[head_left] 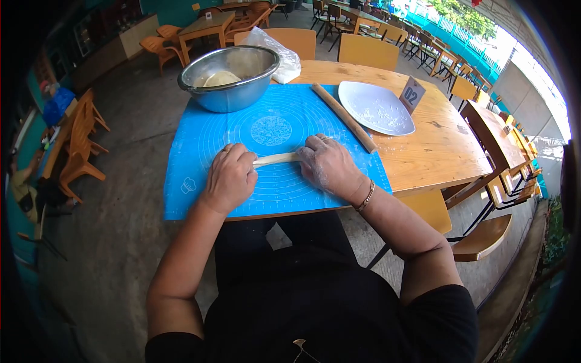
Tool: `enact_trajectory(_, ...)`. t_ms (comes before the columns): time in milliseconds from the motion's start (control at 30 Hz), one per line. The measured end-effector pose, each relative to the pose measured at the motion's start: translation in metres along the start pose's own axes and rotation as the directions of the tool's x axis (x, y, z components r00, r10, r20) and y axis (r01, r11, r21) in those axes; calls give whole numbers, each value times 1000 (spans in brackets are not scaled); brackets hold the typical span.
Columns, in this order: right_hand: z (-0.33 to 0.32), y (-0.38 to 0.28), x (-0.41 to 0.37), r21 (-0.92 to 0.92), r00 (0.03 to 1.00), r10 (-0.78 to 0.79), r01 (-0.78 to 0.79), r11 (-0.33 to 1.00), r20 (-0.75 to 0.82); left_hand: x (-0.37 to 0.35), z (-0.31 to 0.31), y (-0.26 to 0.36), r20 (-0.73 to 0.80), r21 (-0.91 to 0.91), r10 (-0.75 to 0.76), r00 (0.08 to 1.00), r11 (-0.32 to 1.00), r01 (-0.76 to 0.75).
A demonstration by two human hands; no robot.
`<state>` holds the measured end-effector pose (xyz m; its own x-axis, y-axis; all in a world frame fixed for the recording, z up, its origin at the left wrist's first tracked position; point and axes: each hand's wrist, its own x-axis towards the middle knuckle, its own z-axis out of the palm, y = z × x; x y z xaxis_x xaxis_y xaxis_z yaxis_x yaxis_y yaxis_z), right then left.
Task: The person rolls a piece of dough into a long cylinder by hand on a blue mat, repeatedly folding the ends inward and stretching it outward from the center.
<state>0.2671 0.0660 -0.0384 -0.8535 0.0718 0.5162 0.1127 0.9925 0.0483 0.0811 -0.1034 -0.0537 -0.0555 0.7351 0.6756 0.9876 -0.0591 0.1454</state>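
A thin rope of pale dough (276,159) lies across the blue silicone mat (200,142). My left hand (230,178) rests palm down on its left end. My right hand (327,166), dusted with flour, presses on its right end. Only the short middle stretch of the dough shows between the two hands. Both hands lie flat over the dough near the mat's front edge.
A steel bowl (233,75) holding more dough (221,78) stands at the mat's far left. A wooden rolling pin (344,117) lies along the mat's right edge, beside a floured white plate (375,107), a "02" table sign (412,94) and a plastic bag (281,57). Wooden chairs and tables surround the table.
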Motion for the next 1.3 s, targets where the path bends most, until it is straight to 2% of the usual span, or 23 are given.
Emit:
enact_trajectory(167,-1,11,-3,42,998,51,-52,998,24,1,-1,1,-13,-14,6,1000,1000,-6)
enact_trajectory(367,-2,22,-7,-48,999,45,-44,998,19,1,2,1,-16,8,18,1000,1000,-18)
enact_trajectory(533,-1,22,-7,-83,1000,-31,30,996,-4,3,-2,3,-12,-9,44,999,999,-45)
enact_trajectory(667,-1,23,-7,-69,1000,-21,23,997,16,3,-2,6,10,-2,40,999,999,-40)
enact_trajectory(833,-4,26,-8,8,998,58,-58,998,37,2,0,5,4,18,58,998,998,-58)
enact_trajectory(967,-1,29,-8,14,999,50,-50,999,1,2,-1,5,25,38,49,998,998,-50)
enact_trajectory(1067,-1,29,-8,-1,998,54,-54,999,39,2,-2,6,21,22,53,998,998,-53)
enact_trajectory(1167,1,27,-11,-4,998,64,-64,998,2,3,-2,7,8,9,60,998,998,-60)
enact_trajectory(1300,2,28,-15,-42,998,-4,2,999,-56,2,1,5,2,30,57,998,998,-57)
